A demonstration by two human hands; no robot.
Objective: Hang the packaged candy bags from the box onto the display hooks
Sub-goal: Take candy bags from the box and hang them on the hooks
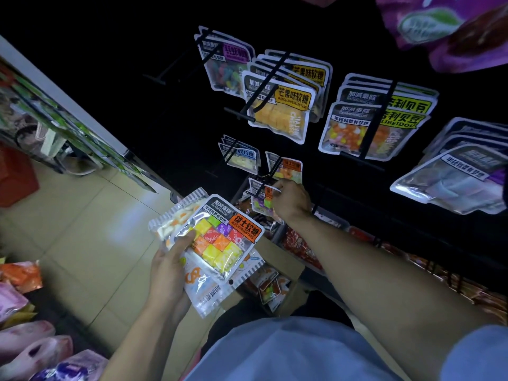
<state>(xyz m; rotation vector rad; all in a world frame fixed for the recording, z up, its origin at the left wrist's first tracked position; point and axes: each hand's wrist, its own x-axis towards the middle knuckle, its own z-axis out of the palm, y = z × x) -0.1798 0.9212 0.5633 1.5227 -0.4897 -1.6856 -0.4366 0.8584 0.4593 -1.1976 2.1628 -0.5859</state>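
My left hand grips a small stack of candy bags; the top one shows coloured cube sweets under an orange label. My right hand reaches to the dark display wall and pinches the top of another cube-candy bag at the tip of a low black hook. Below my arms stands the cardboard box, with more bags inside it.
Filled hooks above carry mango candy bags, jelly bean bags and milk tablet bags. Grey bags hang at the right. Red snack packs line the bottom shelf. Pink and purple packs lie at the lower left on the tiled floor.
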